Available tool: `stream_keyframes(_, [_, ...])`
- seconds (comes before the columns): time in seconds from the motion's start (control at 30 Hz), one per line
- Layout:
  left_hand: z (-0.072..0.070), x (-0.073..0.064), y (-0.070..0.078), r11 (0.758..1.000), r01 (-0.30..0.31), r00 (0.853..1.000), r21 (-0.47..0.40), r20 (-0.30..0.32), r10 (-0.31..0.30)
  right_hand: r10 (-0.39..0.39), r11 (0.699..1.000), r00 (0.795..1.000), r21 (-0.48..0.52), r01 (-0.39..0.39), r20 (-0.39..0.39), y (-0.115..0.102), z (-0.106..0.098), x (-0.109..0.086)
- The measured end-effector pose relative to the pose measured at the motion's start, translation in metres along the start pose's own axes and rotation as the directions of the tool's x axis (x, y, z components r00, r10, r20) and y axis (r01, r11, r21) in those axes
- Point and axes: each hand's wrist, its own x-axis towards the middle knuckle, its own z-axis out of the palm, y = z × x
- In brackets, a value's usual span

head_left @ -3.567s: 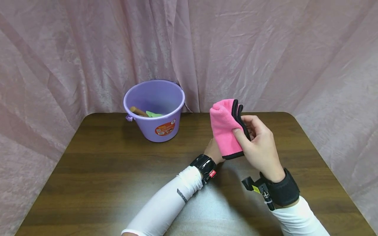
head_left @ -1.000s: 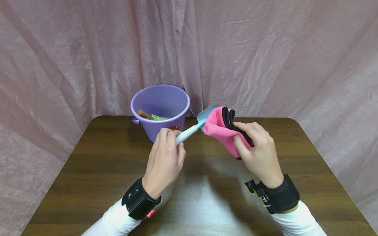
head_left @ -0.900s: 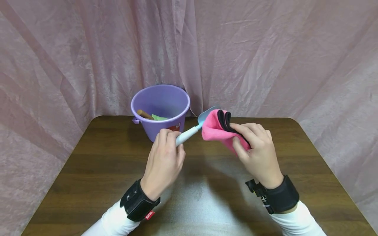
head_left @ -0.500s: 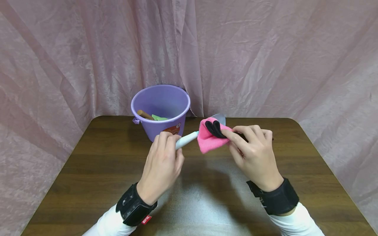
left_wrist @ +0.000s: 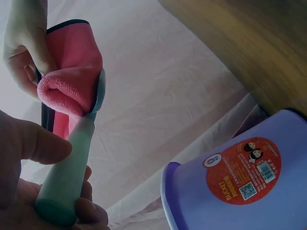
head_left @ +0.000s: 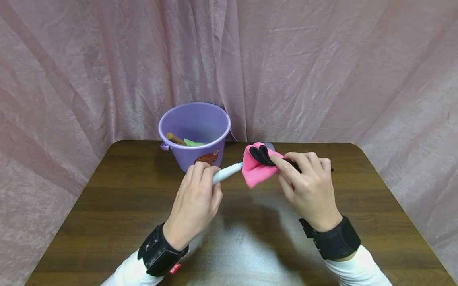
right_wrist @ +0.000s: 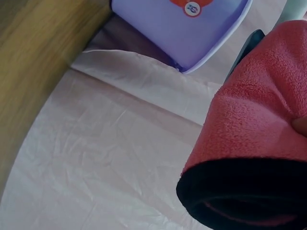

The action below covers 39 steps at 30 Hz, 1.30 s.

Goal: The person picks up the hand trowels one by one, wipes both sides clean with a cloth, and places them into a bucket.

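My left hand (head_left: pixel 193 202) grips the pale handle of a small light-blue trowel (head_left: pixel 229 172), which points up and to the right above the table. My right hand (head_left: pixel 311 188) pinches a folded pink cloth (head_left: pixel 255 174) with black edging. The cloth wraps over most of the trowel's blade, so just a bit of the far tip shows past it in the head view. In the left wrist view, the blade's edge (left_wrist: pixel 100 91) lies against the cloth. Thick pink folds and the black hem (right_wrist: pixel 240 179) fill the right side of the right wrist view.
A purple bucket (head_left: pixel 182 154) with an orange label stands at the back of the wooden table (head_left: pixel 107 222), left of the cloth. Inside it lie a brown stick-like handle (head_left: pixel 174 139) and a green piece (head_left: pixel 193 143). A pink curtain (head_left: pixel 322 79) hangs behind.
The left hand, earlier partly behind the cloth, has come left with the trowel in view. The right hand has brought the cloth down over the blade, lately shifting slightly right.
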Motion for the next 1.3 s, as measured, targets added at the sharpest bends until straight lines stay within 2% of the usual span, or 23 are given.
stream_keyframes(0.3, [-0.001, -0.001, 0.000, 1.000, 0.020, 1.000, -0.007, 0.016, -0.020, 0.062, 0.997, 0.997, -0.049, -0.063, -0.038, 0.003, -0.001, 0.000])
stream_keyframes(0.57, [-0.001, -0.002, 0.001, 1.000, 0.025, 1.000, -0.015, 0.014, -0.025, 0.184, 0.982, 0.983, -0.049, -0.184, -0.018, 0.007, -0.002, -0.004])
stream_keyframes(0.67, [-0.001, -0.002, 0.001, 1.000, 0.025, 1.000, -0.012, 0.013, -0.025, 0.239, 0.971, 0.971, -0.023, -0.239, 0.000, 0.008, -0.002, -0.006])
stream_keyframes(0.87, [0.001, -0.003, 0.002, 1.000, 0.026, 0.999, -0.013, 0.024, -0.025, 0.307, 0.949, 0.948, 0.051, -0.312, 0.089, 0.008, -0.004, -0.009])
stream_keyframes(1.07, [0.003, -0.004, 0.005, 1.000, 0.021, 0.999, -0.021, 0.040, -0.020, 0.326, 0.924, 0.934, 0.158, -0.347, 0.145, 0.005, -0.005, -0.009])
stream_keyframes(1.3, [0.004, -0.005, 0.007, 0.999, 0.006, 0.999, -0.032, 0.039, -0.004, 0.304, 0.903, 0.932, 0.253, -0.348, 0.199, 0.005, -0.005, -0.009])
